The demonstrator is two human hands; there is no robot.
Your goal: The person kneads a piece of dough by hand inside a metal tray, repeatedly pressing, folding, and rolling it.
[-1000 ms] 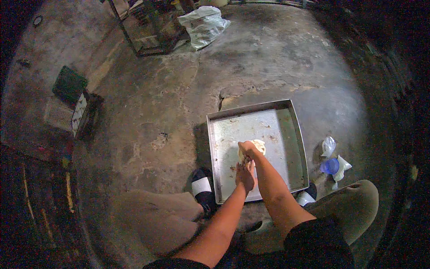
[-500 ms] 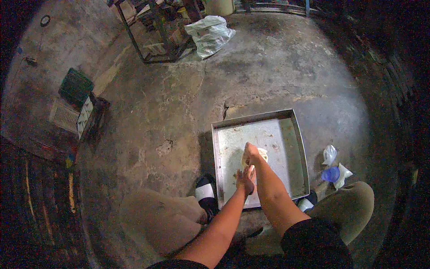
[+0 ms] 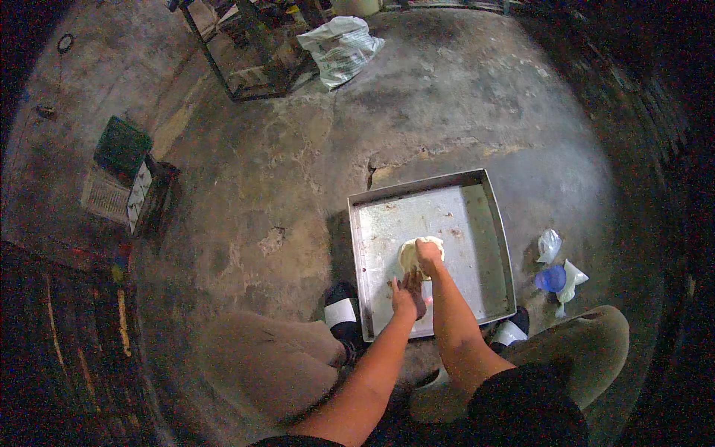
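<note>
Since a second ago my right hand (image 3: 427, 253) presses further forward onto the pale dough lump (image 3: 415, 252), which now lies flatter and wider on the metal tray (image 3: 477, 223), while my left hand (image 3: 406, 294) has slid from the right wrist down onto the tray floor just behind it.

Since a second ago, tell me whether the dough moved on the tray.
No. The dough stays mid-tray, under the right hand.
</note>
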